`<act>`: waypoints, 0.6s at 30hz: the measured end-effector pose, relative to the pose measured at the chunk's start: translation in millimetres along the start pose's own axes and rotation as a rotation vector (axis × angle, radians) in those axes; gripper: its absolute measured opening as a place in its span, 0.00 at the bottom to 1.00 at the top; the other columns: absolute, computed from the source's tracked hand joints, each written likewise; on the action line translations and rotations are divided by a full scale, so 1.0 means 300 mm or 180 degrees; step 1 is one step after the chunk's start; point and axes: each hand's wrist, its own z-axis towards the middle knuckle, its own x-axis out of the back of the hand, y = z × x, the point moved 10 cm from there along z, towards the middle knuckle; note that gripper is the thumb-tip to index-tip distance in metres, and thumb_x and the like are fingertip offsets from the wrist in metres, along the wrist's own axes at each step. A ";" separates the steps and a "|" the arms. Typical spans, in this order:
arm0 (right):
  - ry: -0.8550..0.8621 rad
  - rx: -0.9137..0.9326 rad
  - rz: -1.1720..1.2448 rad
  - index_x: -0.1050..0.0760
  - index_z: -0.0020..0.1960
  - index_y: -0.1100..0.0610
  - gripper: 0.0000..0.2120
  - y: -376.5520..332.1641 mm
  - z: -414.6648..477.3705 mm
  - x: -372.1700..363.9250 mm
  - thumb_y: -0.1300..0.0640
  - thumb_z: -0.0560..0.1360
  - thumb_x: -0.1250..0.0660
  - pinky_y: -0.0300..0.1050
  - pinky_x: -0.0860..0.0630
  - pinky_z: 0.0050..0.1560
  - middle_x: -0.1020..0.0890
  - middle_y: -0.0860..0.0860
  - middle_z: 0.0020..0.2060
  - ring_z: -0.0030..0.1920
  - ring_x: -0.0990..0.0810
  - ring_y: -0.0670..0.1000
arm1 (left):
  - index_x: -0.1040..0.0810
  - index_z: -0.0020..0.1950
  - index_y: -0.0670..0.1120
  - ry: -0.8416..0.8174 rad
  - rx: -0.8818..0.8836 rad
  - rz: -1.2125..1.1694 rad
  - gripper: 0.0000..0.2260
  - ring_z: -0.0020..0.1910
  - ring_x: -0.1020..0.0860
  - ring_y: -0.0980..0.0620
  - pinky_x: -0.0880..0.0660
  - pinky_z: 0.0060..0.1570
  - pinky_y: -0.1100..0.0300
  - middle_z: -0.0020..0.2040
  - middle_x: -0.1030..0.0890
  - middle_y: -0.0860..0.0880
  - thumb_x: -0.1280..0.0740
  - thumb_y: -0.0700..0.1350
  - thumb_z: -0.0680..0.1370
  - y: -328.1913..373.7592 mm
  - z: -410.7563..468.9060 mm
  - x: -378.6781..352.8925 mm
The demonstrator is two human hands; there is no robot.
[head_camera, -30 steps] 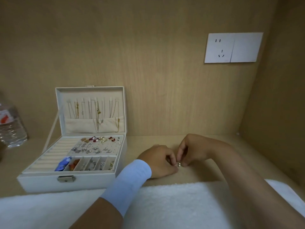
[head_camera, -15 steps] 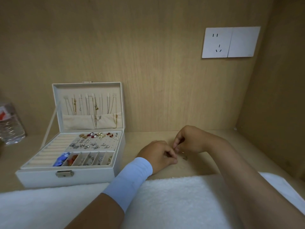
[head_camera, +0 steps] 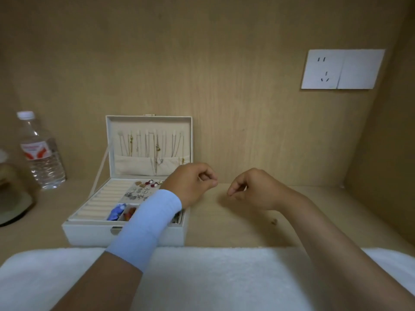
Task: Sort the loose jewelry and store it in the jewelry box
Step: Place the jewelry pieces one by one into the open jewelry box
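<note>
On the desk point(head_camera: 224, 232) one stray piece point(head_camera: 274, 221) lies outside our well-stocked jewelry box point(head_camera: 89, 233); left hand point(head_camera: 190, 182) and right hand point(head_camera: 253, 190), apart, pinch we cannot tell what.

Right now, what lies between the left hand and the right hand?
Only bare wooden shelf shows between the left hand and the right hand in the head view; whether the fingers hold anything is too small to tell.

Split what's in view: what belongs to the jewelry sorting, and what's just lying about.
For the job: open jewelry box; earrings in its tray; necklaces in its lid; small loose piece; left hand; right hand.
Lying about: water bottle; wall socket; white towel.
</note>
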 end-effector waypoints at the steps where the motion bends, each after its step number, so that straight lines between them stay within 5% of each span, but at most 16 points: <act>1: 0.0019 0.0052 0.0022 0.14 0.48 0.54 0.06 -0.027 0.014 -0.004 0.62 0.74 0.27 0.23 0.31 0.37 0.17 0.43 0.37 0.32 0.24 0.30 | 0.18 0.42 0.55 0.0054 0.0042 -0.0011 0.03 0.41 0.22 0.59 0.25 0.48 0.60 0.40 0.19 0.57 0.28 0.47 0.75 -0.018 0.002 0.042; 8: 0.0239 0.0341 0.0310 0.14 0.46 0.53 0.04 -0.188 0.125 -0.044 0.60 0.73 0.25 0.25 0.31 0.40 0.15 0.44 0.41 0.36 0.22 0.32 | 0.15 0.46 0.54 0.0340 0.0248 -0.0245 0.04 0.48 0.19 0.57 0.24 0.55 0.57 0.45 0.16 0.55 0.28 0.45 0.76 -0.175 0.006 0.255; 13: 0.0171 0.0432 0.0135 0.13 0.47 0.51 0.05 -0.282 0.203 -0.104 0.59 0.73 0.25 0.27 0.31 0.41 0.14 0.43 0.41 0.37 0.22 0.34 | 0.15 0.50 0.53 0.0334 0.0342 -0.0556 0.05 0.50 0.21 0.62 0.28 0.50 0.69 0.47 0.17 0.59 0.28 0.44 0.76 -0.248 -0.011 0.287; 18: 0.0071 0.0329 -0.0282 0.14 0.45 0.48 0.05 -0.303 0.249 -0.164 0.57 0.72 0.24 0.45 0.21 0.52 0.14 0.43 0.43 0.46 0.18 0.42 | 0.16 0.46 0.57 0.0259 0.0554 -0.0768 0.07 0.48 0.19 0.59 0.25 0.52 0.66 0.46 0.15 0.56 0.27 0.43 0.75 -0.319 -0.010 0.277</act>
